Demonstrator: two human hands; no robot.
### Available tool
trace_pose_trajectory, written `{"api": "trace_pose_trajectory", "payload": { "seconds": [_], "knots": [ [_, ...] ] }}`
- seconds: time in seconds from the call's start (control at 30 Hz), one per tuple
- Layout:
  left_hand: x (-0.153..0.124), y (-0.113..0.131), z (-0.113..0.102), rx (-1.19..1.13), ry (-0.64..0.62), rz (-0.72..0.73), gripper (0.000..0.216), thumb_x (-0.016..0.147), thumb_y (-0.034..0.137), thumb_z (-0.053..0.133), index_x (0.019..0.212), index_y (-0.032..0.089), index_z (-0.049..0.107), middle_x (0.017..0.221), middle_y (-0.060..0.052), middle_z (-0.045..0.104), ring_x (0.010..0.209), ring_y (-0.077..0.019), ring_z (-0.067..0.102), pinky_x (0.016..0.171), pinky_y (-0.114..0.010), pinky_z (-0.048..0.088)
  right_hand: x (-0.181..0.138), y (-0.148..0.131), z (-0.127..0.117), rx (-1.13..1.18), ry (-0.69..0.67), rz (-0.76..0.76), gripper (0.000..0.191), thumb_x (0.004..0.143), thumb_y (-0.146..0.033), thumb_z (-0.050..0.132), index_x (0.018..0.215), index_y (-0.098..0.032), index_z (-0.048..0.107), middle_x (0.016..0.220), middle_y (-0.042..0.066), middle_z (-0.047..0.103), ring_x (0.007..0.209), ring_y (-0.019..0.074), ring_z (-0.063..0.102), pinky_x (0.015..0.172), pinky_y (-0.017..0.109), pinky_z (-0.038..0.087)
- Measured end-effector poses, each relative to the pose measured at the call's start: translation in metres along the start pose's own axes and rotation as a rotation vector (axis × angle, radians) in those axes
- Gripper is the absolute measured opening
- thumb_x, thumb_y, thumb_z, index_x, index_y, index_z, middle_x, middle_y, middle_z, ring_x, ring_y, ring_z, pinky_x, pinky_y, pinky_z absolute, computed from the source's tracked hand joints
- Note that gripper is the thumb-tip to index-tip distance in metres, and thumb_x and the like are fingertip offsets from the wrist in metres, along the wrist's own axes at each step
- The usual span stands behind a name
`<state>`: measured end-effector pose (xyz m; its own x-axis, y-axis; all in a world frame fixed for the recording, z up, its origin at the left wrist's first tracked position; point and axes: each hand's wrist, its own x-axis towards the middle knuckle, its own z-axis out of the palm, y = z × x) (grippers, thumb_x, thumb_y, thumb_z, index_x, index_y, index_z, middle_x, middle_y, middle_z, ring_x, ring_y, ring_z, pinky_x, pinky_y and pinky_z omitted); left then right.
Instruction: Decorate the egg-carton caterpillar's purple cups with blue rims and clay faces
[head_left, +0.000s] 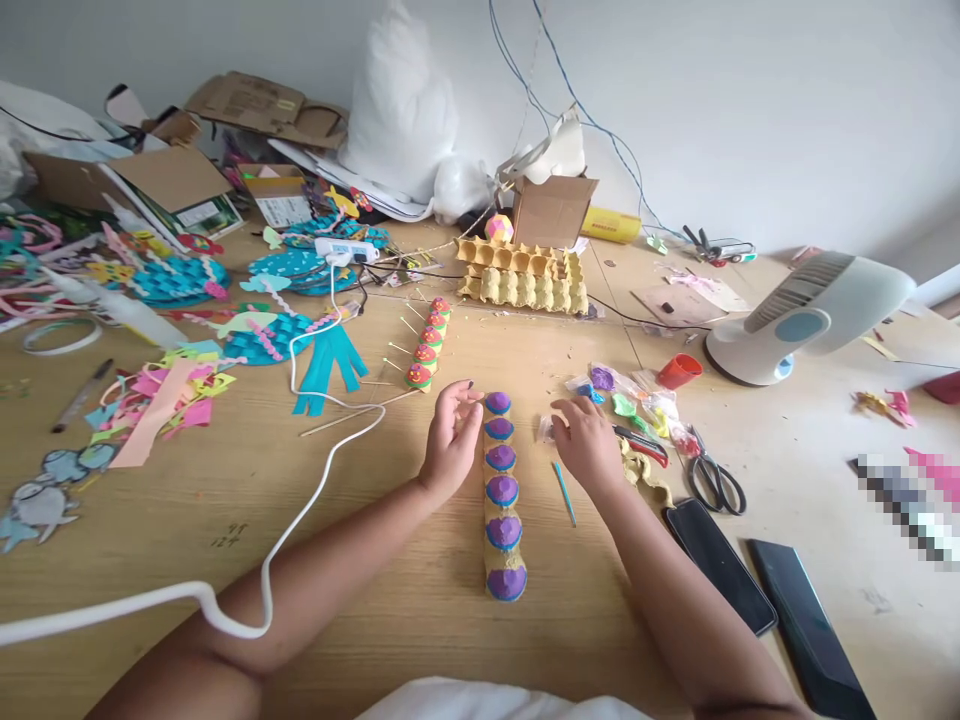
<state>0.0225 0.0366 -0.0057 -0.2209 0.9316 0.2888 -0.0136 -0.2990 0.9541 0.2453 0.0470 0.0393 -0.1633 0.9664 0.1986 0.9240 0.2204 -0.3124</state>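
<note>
A strip of egg carton [502, 490] lies lengthwise in front of me, its several bumps coated in purple with blue rims. Just left of its far end is my left hand [452, 440], fingers apart and holding nothing, the fingertips close to the farthest bump. On the other side my right hand [586, 445] hovers palm down with loosely curled, parted fingers; nothing shows in it, though its palm is hidden. A small clear bag [545, 430] sits by its fingertips. Between the strip and my right wrist rests a thin blue stick [565, 494].
Beyond my left hand stands a red-and-green carton strip [429, 345] with pins. Bags of coloured clay [624, 405], a red cup [680, 371], scissors [716, 480], a phone [720, 565] and a fan [802, 315] are rightward. A white cable [330, 470] crosses the left side.
</note>
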Motion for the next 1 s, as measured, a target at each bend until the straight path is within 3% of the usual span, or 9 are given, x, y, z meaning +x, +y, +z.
{"api": "trace_pose_trajectory", "payload": {
  "seconds": [0.07, 0.17, 0.33, 0.4, 0.57, 0.83, 1.0],
  "knots": [
    [-0.006, 0.01, -0.003, -0.037, -0.01, -0.133, 0.048, 0.096, 0.054, 0.064, 0.132, 0.025, 0.053, 0.125, -0.011, 0.067, 0.125, -0.0244, 0.063, 0.11, -0.044, 0.049, -0.014, -0.01, -0.012, 0.074, -0.178, -0.045, 0.027, 0.1, -0.026, 0.052, 0.111, -0.02, 0.076, 0.109, 0.013, 0.074, 0.101, 0.027, 0.069, 0.088, 0.037, 0.051],
    [-0.03, 0.022, -0.016, -0.12, -0.053, -0.351, 0.056, 0.094, 0.059, 0.065, 0.137, 0.026, 0.05, 0.137, -0.013, 0.065, 0.14, -0.0271, 0.056, 0.12, -0.049, 0.042, -0.042, -0.017, -0.014, 0.27, -0.386, -0.034, 0.028, 0.099, -0.025, 0.054, 0.12, -0.023, 0.072, 0.099, 0.008, 0.077, 0.086, 0.0204, 0.07, 0.078, 0.032, 0.052],
    [-0.079, 0.031, -0.039, -0.28, -0.157, -0.617, 0.067, 0.097, 0.064, 0.06, 0.15, 0.028, 0.042, 0.16, -0.016, 0.05, 0.155, -0.0277, 0.042, 0.128, -0.051, 0.034, -0.074, -0.015, 0.019, 0.771, -0.249, 0.103, 0.041, 0.097, -0.027, 0.051, 0.137, -0.023, 0.058, 0.124, 0.012, 0.076, 0.091, 0.0182, 0.071, 0.081, 0.035, 0.056],
    [-0.086, 0.033, -0.039, -0.33, -0.184, -0.657, 0.07, 0.096, 0.065, 0.061, 0.153, 0.031, 0.04, 0.164, -0.015, 0.045, 0.157, -0.0276, 0.04, 0.13, -0.051, 0.032, -0.077, -0.017, 0.029, 0.981, -0.265, 0.217, 0.041, 0.095, -0.031, 0.053, 0.136, -0.023, 0.057, 0.125, 0.013, 0.076, 0.082, 0.0166, 0.07, 0.072, 0.033, 0.056],
    [-0.076, 0.032, -0.025, -0.383, -0.167, -0.671, 0.064, 0.1, 0.06, 0.058, 0.155, 0.034, 0.039, 0.166, -0.014, 0.044, 0.156, -0.0258, 0.042, 0.127, -0.05, 0.038, -0.069, -0.027, 0.03, 1.202, -0.286, 0.314, 0.045, 0.088, -0.033, 0.063, 0.132, -0.026, 0.06, 0.121, 0.011, 0.078, 0.074, 0.0147, 0.069, 0.058, 0.027, 0.052],
    [-0.039, 0.017, -0.001, -0.338, -0.131, -0.602, 0.063, 0.1, 0.06, 0.058, 0.154, 0.033, 0.041, 0.165, -0.012, 0.046, 0.153, -0.0257, 0.046, 0.122, -0.045, 0.046, -0.04, -0.031, 0.035, 1.044, -0.192, 0.297, 0.036, 0.095, -0.034, 0.057, 0.13, -0.029, 0.061, 0.127, 0.009, 0.075, 0.085, 0.0156, 0.071, 0.061, 0.026, 0.054],
    [-0.016, 0.015, 0.0, -0.352, -0.117, -0.685, 0.056, 0.103, 0.056, 0.052, 0.15, 0.026, 0.046, 0.163, -0.015, 0.047, 0.154, -0.0239, 0.045, 0.119, -0.04, 0.047, -0.03, -0.028, 0.042, 1.04, -0.188, 0.279, 0.032, 0.099, -0.034, 0.051, 0.13, -0.033, 0.059, 0.124, 0.006, 0.074, 0.081, 0.0148, 0.069, 0.056, 0.024, 0.05]
  ]
}}
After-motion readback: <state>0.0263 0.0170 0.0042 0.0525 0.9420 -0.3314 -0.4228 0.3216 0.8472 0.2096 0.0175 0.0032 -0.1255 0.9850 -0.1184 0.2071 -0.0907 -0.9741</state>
